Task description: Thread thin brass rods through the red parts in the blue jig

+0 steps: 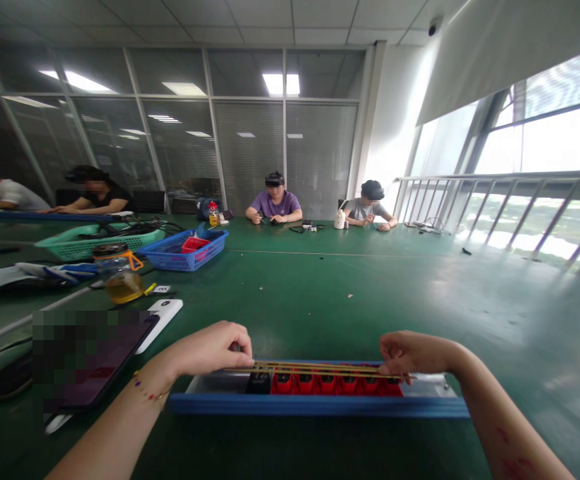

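Several thin, straight yellowish-brown sticks (pixel 315 369) lie crosswise above a long blue-edged tray (pixel 320 405). My left hand (pixel 227 347) pinches their left end, fingers curled. At the right end my right hand (pixel 400 353) is closed around them, thumb and fingertips together. Beneath the sticks, a row of several red holders (pixel 327 385) with dark tops sits in the tray. A black piece (pixel 259 382) stands at the left of this row. Bare silvery tray floor shows at both ends. The sticks partly hide the holders' upper edges.
Left of my arm lie a dark tablet-like device (pixel 103 367) and a white device (pixel 163 320). Farther left stand a jar of amber liquid (pixel 124 287), a blue basket (pixel 185 257) and a green basket (pixel 85 247). Several people sit across the green table (pixel 370 293).
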### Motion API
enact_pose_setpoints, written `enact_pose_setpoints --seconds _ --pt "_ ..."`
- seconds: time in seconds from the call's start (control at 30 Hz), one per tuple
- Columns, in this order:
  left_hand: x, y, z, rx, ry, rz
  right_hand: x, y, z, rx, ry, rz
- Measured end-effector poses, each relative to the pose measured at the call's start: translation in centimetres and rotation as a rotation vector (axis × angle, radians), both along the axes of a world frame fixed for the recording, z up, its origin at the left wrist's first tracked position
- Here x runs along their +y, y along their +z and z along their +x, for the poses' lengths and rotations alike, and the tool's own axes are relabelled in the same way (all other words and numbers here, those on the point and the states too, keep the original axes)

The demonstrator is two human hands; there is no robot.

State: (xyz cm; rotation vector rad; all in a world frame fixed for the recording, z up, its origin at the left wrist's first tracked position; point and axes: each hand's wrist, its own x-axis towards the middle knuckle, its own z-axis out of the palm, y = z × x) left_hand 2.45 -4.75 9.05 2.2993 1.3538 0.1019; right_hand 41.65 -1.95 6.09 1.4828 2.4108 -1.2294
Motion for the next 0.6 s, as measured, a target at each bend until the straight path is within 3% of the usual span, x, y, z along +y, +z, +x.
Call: enact_pose_setpoints --seconds 0.23,0.43,0.6 --pt "-0.8 1.2 0.2 0.0 0.066 0.06 0.1 -0.1 0.1 -0.014 0.008 0.027" --pt "-1.1 2.4 -0.2 -0.017 0.174 0.312 0.1 0.1 0.4 -0.038 0.026 0.096" --pt "-0.1 2.6 -2.2 -0.02 0.279 0.438 0.1 0.1 1.1 -0.049 0.02 0.069"
